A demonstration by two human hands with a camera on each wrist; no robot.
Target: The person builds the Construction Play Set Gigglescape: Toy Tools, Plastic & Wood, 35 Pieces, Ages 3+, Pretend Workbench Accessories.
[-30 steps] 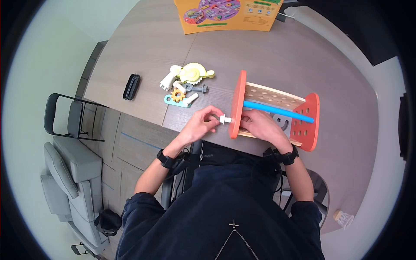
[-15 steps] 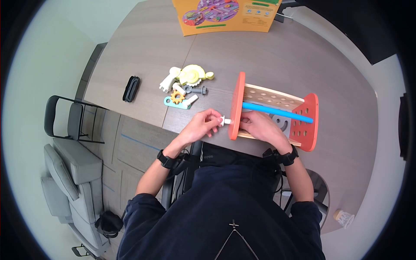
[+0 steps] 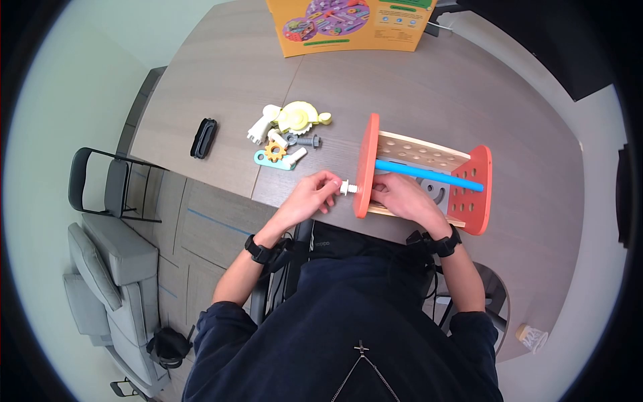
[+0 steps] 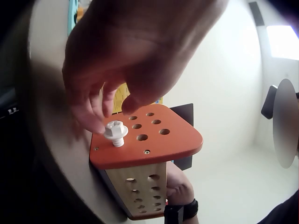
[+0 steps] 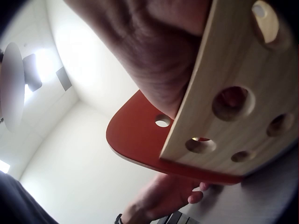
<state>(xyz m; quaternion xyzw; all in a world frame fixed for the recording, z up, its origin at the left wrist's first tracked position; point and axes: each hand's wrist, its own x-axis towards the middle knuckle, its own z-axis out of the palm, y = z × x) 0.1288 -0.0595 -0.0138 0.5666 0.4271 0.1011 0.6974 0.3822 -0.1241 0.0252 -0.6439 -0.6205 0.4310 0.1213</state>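
Observation:
A white toy bolt (image 4: 116,133) stands out of a hole in the orange end panel (image 4: 154,140) of a wooden toy toolbox, part of its thread showing. My left hand (image 3: 309,197) is beside the bolt's hex head. In the left wrist view one fingertip is right at the head, while the thumb is apart from it and the fingers are loosely bent. My right hand (image 3: 403,194) reaches inside the toolbox, behind that panel and under the blue rod (image 3: 429,175). Its fingers are hidden there, so I cannot tell what they hold.
Left of the toolbox lie a yellow-green toy piece (image 3: 297,117), a grey bolt (image 3: 308,141), an orange gear (image 3: 274,151) and a teal strip (image 3: 273,161). A black case (image 3: 203,138) lies farther left. A yellow printed box (image 3: 355,33) stands at the back.
My left fingers have shifted around the bolt head and now sit off it, with more of the head showing. The right hand stays inside the toolbox.

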